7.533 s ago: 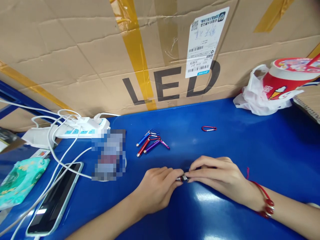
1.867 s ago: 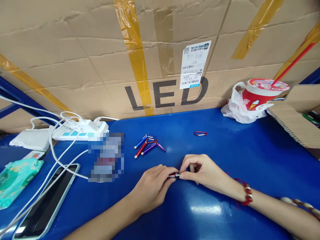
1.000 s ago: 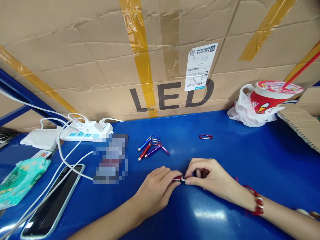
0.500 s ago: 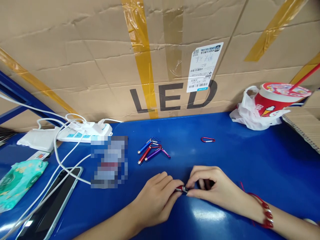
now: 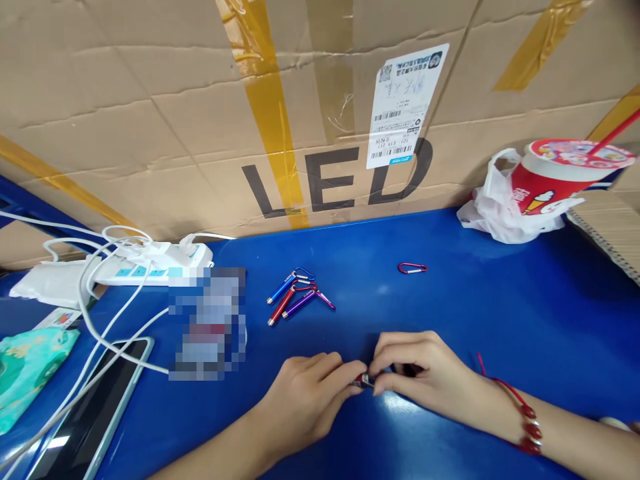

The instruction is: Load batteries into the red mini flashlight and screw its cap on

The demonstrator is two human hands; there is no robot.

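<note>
1. Your left hand [image 5: 307, 400] is curled, thumb and fingertips pinched on the left end of a small red keychain light [image 5: 361, 382]; most of the body is hidden inside the grip.
2. Your right hand [image 5: 417, 377] meets it from the right, thumb and forefinger pinched on the silver tip of the same light. A red bead bracelet [image 5: 525, 427] sits on that wrist.
3. The light is low over the blue table [image 5: 500, 313], near you and about centre; whether it touches the surface cannot be told.
4. Just beyond your left hand lies a cluster of three finished lights [image 5: 295, 297], blue, red and purple, with their clips tangled together.
5. A loose red carabiner [image 5: 413, 268] lies alone, farther off and to the right of the cluster.
6. Far right, a red paper cup [image 5: 555, 177] with a straw sits in a white plastic bag.
7. On the left, a phone [image 5: 87, 410] lies near you with white cables [image 5: 113, 320] crossing it from a power strip [image 5: 155, 263] at the far edge.
8. A cardboard box [image 5: 175, 133] marked LED walls off the far side.
</note>
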